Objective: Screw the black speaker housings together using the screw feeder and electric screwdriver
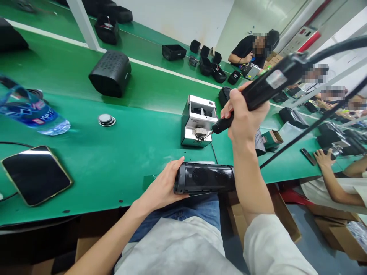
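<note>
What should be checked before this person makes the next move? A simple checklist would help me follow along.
1. Left hand supporting the long, glossy black speaker-like unit: ok, it holds the unit's left end.
2. Right hand gripping the black cylindrical power screwdriver: ok, wrapped around its body.
3. Thin metal tip at the front of the silver, box-shaped metal machine: ok, though whether they touch, cannot tell.
4. Anything carried on the tip: cannot tell, too small to see.
5. Flat black smartphone with a gold-coloured edge apart from the unit: ok, it lies well to the left.
</note>
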The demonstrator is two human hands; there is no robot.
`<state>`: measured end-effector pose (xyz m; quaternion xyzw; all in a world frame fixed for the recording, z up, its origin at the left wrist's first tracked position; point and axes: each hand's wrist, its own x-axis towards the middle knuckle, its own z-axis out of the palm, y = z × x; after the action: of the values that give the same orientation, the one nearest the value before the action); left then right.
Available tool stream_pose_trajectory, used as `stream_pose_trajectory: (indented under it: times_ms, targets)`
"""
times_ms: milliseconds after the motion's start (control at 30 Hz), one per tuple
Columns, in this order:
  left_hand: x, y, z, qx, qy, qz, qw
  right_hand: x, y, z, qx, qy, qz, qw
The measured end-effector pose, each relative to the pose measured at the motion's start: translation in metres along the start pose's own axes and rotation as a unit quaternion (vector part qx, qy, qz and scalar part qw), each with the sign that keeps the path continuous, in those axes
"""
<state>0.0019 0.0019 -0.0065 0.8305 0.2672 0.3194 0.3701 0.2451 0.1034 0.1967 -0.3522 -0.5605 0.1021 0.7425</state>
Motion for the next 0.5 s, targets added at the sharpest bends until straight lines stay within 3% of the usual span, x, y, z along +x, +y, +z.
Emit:
stream_pose_trajectory:
  times_ms: [167, 500]
  targets:
    - [0.0, -0.001, 0.0, -0.004, 0.003, -0.004, 1.0, 0.002, -0.018, 0.003, -0.009, 0.009, -0.042, 0.999]
    - [0.001, -0.002, 0.001, 0.004, -0.003, -0.002, 1.0, 0.008, 0.007, 0.0, 0.0, -0.007, -0.011, 1.0]
